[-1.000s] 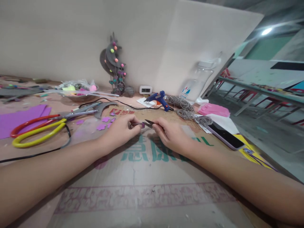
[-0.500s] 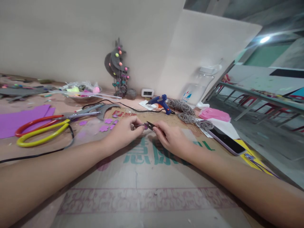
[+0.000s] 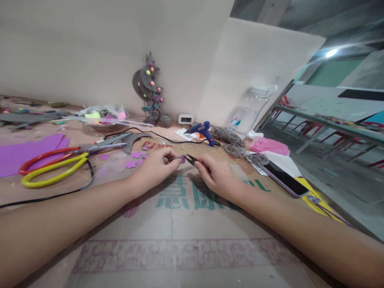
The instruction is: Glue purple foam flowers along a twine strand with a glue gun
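Note:
My left hand [image 3: 160,165] pinches a small purple piece [image 3: 183,159] between thumb and fingertips, over the cardboard [image 3: 180,224]. Facing it, my right hand [image 3: 216,175] grips small dark-bladed snips [image 3: 191,160]. Their two blade tips are apart and point toward the purple piece, with a slight gap between. The handles are hidden in my right fingers. Several purple flower cut-outs [image 3: 131,164] lie just beyond my left hand. Purple sheets [image 3: 30,156] and large scissors with red and yellow handles [image 3: 39,185] rest farther left.
A blue glue gun [image 3: 203,129] stands at the back, its black cable running left. Grey cord [image 3: 229,138], a phone [image 3: 285,178] and a clear bottle [image 3: 247,114] are on the right. A grey moon-shaped hanging ornament [image 3: 148,82] is against the wall, near a bowl [image 3: 103,126].
The snips have drawn back slightly to the right, away from the purple piece. Both hands keep their grips, and the view has shifted a little.

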Demonstrator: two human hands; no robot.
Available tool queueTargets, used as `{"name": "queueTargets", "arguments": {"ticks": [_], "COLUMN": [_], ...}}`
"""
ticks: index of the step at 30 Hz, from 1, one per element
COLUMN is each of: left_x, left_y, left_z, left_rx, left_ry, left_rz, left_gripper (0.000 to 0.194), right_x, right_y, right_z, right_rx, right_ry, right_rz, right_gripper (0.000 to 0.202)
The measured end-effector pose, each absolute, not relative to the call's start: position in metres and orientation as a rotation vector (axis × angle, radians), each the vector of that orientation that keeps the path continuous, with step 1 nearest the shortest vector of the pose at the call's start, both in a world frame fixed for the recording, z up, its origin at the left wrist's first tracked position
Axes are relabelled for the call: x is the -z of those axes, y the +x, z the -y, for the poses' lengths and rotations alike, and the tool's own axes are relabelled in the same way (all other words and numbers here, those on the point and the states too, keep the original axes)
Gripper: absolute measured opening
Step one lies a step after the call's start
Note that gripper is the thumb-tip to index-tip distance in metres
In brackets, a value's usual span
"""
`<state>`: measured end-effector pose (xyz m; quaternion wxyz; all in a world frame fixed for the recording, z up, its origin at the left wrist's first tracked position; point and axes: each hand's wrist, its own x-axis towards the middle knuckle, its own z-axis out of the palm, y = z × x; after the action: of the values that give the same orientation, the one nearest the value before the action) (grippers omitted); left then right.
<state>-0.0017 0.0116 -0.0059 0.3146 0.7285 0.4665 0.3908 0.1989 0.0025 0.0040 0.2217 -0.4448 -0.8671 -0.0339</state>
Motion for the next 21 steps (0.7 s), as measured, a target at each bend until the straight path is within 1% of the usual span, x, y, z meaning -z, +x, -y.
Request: {"name": "queueTargets", "arguments": {"ticks": [4,21], "left_x": [0.0079,0.0006], "left_y": [-0.0026,-0.0001], "left_z": [-0.0128,-0.0065], "left_rx": [-1.042,-1.007], "left_ry": [1.866,1.947], "left_rz": [-1.218,-1.215], "left_gripper": [0.024,0.017], "right_x": [-0.0047,-0.0039], "right_y": [0.1981,0.1973], "right_z": [-0.0032,-0.0055], "right_rx": [0.093,0.069], "right_ry": [-1.256,-1.284], "right_rz": [2.41,2.41], "right_gripper": [0.029,0.028]}}
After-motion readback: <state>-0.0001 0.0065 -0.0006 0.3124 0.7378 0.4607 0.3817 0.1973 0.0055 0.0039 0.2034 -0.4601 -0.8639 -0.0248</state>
